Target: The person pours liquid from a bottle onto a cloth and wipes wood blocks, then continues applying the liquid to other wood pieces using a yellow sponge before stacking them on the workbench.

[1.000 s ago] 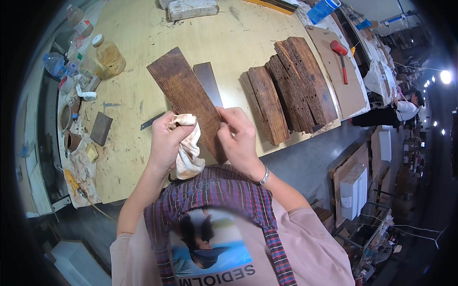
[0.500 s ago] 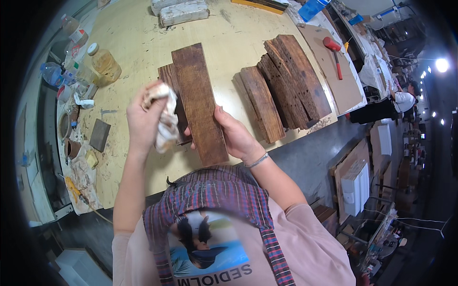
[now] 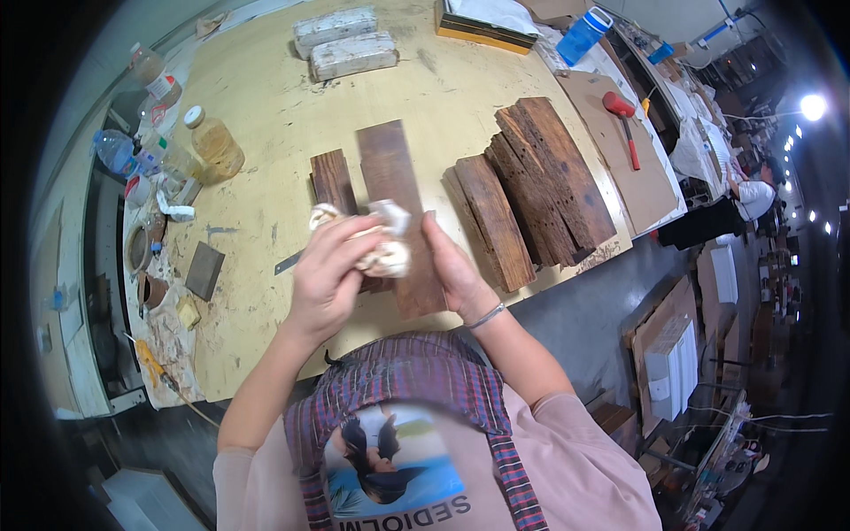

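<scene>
My left hand [image 3: 329, 281] is closed on a crumpled, stained white rag [image 3: 387, 250], pressed to or just over the face of a brown wooden board [image 3: 390, 168]. My right hand [image 3: 454, 265] grips that board by its right edge, thumb along the side and fingers hidden behind it. The board is tilted up over the table's near edge and slightly blurred. Behind it and to the left lies another dark wooden piece [image 3: 333, 180], partly covered by my left hand. A thin metal strip [image 3: 288, 263] shows beside my left wrist.
To the right lie a narrower wooden block [image 3: 494, 221] and rough, hole-riddled planks [image 3: 553, 177]. A red mallet [image 3: 624, 119] rests on cardboard. Whitish blocks [image 3: 354, 55] sit at the back. A jar of yellowish liquid [image 3: 215, 146], bottles and a dark flat block [image 3: 205, 271] are at left.
My left hand has moved right with the rag, from beside the board onto its front. The board's face now looks paler and tilted differently. The table sits slightly lower in view.
</scene>
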Available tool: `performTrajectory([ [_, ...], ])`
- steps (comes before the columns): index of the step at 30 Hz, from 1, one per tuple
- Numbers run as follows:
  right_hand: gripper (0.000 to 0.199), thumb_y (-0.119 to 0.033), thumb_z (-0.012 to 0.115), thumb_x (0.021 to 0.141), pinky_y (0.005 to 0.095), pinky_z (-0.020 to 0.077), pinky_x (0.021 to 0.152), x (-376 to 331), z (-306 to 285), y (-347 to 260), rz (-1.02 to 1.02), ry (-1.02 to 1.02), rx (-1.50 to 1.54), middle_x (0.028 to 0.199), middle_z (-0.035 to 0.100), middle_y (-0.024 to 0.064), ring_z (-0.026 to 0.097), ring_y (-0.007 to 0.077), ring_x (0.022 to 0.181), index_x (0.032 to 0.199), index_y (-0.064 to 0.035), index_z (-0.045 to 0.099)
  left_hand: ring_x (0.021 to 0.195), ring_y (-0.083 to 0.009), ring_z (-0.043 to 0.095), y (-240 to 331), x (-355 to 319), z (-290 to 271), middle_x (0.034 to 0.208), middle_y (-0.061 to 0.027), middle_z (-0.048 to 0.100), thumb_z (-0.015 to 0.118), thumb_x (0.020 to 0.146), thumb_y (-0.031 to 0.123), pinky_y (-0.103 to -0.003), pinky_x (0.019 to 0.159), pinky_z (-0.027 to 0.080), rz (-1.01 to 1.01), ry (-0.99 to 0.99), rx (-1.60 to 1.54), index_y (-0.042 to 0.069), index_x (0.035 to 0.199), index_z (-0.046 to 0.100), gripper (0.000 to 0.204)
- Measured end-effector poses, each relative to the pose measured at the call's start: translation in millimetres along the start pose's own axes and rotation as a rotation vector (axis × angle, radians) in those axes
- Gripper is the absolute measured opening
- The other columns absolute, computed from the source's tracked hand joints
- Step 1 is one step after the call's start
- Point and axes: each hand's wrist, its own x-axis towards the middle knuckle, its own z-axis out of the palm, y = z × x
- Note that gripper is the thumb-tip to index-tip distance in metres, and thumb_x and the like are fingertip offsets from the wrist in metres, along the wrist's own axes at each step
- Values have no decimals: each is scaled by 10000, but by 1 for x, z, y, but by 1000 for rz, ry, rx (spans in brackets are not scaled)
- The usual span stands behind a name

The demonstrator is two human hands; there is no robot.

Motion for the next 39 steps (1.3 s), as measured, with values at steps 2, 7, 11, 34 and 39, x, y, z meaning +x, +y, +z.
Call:
performTrajectory([
  [2,474,-420,321,1065,413,607,746,-7,-1,7,-3,-120,-132,1198,625,122,673,247,994,1295,-46,499,1049,-328,617,4,18,5,1141,-141,649,615,724,-103,-400,934,486,132,-62,22,28,1081,663,382],
  [7,663,-581,196,1030,386,576,706,-15,-2,-23,-13,-111,-210,997,662,167,669,261,753,1261,-45,511,827,-117,643,-23,-5,0,951,-77,679,633,908,78,-258,692,521,-467,104,-484,7,975,667,104],
  [11,665,-578,186,1032,389,576,699,-13,-6,-30,-163,-64,-201,973,656,161,664,257,751,1231,-34,513,713,-66,605,-19,-22,23,792,-26,667,675,935,212,-225,626,485,-741,-234,-548,11,925,670,201],
  [34,596,-559,274,1032,405,566,696,-1,7,-20,-353,67,-160,964,678,131,675,253,768,1173,-52,553,782,-70,594,-17,-57,19,839,-26,664,695,885,96,-250,689,492,-833,-109,-487,-15,974,663,145],
  [39,628,-578,295,1020,392,577,707,0,13,-19,-316,-7,-134,1015,657,151,670,278,797,1202,-26,532,972,-240,635,-80,-82,-45,1045,-120,679,702,843,101,-340,858,498,-609,209,14,-4,1027,682,214],
])
